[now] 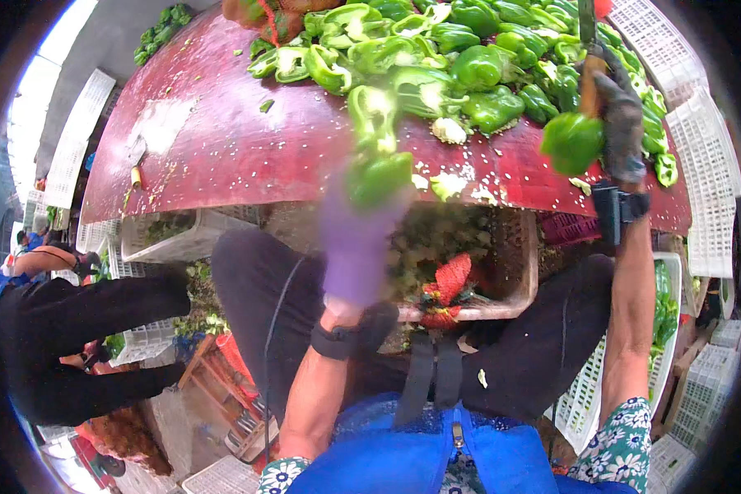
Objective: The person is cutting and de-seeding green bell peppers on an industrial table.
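Note:
My left hand (361,238), in a purple glove and blurred, is at the near edge of the red table (222,148), with a green bell pepper piece (380,179) at its fingertips. My right hand (620,117), in a dark, dirty glove, is closed around the wooden handle of a knife (591,80); its blade points away from me. A green pepper (572,143) is beside that hand; whether the fingers touch it is unclear. Halved and whole green peppers (491,108) are heaped on the far and right part of the table. A pale seed core (449,130) lies before them.
Under the table edge stands a crate (528,265) with pepper scraps. A white crate with green peppers (665,302) is at my right. More white plastic crates (707,179) line the right side. Another person in black trousers (92,315) is at the left. A small knife (136,176) lies on the table.

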Tool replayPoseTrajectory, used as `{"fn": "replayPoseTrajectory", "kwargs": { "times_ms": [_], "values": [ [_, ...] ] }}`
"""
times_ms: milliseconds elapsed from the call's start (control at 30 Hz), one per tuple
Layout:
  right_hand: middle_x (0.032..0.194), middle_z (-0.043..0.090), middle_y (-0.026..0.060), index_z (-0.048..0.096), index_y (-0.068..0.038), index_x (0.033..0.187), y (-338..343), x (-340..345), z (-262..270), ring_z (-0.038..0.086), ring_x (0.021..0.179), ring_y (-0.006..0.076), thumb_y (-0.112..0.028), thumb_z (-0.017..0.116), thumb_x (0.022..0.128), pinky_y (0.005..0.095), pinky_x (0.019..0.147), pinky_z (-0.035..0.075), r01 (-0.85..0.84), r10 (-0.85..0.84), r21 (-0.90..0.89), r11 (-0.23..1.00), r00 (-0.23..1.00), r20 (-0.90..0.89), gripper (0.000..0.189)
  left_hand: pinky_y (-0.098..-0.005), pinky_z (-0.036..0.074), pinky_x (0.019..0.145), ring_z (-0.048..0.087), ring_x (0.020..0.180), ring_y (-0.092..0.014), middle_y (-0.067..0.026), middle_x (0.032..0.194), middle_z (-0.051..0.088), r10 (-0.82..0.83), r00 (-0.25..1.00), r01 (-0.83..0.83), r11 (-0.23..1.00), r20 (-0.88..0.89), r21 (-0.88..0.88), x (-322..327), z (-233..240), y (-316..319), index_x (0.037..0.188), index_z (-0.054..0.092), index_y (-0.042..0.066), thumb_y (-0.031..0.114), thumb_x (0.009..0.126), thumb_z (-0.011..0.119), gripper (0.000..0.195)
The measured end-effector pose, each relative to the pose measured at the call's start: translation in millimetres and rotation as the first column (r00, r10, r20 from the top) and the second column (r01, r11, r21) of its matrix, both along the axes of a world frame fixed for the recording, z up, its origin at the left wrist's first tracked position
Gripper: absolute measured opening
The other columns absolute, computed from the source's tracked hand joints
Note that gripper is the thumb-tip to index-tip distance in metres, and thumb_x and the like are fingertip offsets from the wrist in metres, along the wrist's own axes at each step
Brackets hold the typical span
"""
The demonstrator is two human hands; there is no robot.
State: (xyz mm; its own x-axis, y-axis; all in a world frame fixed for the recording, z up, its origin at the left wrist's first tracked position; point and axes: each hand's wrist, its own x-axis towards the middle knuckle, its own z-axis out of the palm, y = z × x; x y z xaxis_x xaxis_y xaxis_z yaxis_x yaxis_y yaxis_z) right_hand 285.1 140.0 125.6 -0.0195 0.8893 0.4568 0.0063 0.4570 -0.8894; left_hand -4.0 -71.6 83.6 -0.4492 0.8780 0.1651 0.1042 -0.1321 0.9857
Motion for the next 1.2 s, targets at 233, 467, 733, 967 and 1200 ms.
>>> {"fn": "replayPoseTrajectory", "kwargs": {
  "times_ms": [233,467,733,967,1200],
  "values": [
    [0.095,0.067,0.0062,0.054,0.007,0.124,2,-41,-57,0.058,0.072,0.0110,-0.013,0.052,0.090,0.0209,0.063,0.046,0.341,-0.390,0.225,0.913,0.891,0.233,0.039,-0.0273,0.052,0.077,0.061,0.088,-0.013,-0.0064,0.106,0.064,-0.159,0.934,0.213,0.967,0.321,-0.138,8,-28,23,0.120,0.053,0.002,0.007,0.076,0.075,0.049],
    [0.102,0.068,0.0151,0.060,-0.017,0.121,-39,-7,-10,0.067,0.087,0.0234,-0.038,0.071,0.079,0.0383,0.072,0.053,0.053,-0.048,0.035,0.998,0.989,-0.141,0.048,-0.0255,0.052,0.073,0.062,0.080,-0.012,-0.0041,0.093,0.067,-0.169,0.984,0.177,0.952,0.053,-0.251,9,-33,27,0.108,0.061,0.003,0.011,0.070,0.082,0.044],
    [0.082,0.065,0.0033,0.064,-0.010,0.114,-183,-43,-2,0.062,0.067,0.0177,-0.015,0.063,0.082,0.0318,0.054,0.048,-0.178,-0.364,0.587,0.789,0.635,0.682,0.033,-0.0268,0.051,0.076,0.062,0.085,-0.014,-0.0042,0.100,0.066,-0.156,0.987,0.153,0.982,-0.026,-0.111,18,-10,4,0.118,0.058,0.002,0.009,0.073,0.080,0.051],
    [0.068,0.053,0.0018,0.064,-0.019,0.108,-223,-84,3,0.054,0.061,0.0194,-0.019,0.064,0.076,0.0327,0.053,0.044,-0.272,-0.613,0.680,0.681,0.297,0.732,0.033,-0.0265,0.051,0.075,0.062,0.084,-0.013,-0.0040,0.099,0.067,-0.473,0.869,0.486,0.870,0.144,-0.077,7,-25,-41,0.116,0.059,0.003,0.009,0.073,0.079,0.048],
    [0.082,0.058,0.0018,0.057,-0.010,0.114,-226,-84,17,0.057,0.065,0.0176,-0.017,0.057,0.078,0.0338,0.056,0.047,-0.335,-0.587,0.667,0.665,0.317,0.745,0.037,-0.0262,0.051,0.074,0.062,0.082,-0.013,-0.0039,0.098,0.067,-0.409,0.901,0.417,0.909,0.146,-0.026,12,-6,-43,0.114,0.061,0.003,0.008,0.073,0.079,0.045]
  ]
}}
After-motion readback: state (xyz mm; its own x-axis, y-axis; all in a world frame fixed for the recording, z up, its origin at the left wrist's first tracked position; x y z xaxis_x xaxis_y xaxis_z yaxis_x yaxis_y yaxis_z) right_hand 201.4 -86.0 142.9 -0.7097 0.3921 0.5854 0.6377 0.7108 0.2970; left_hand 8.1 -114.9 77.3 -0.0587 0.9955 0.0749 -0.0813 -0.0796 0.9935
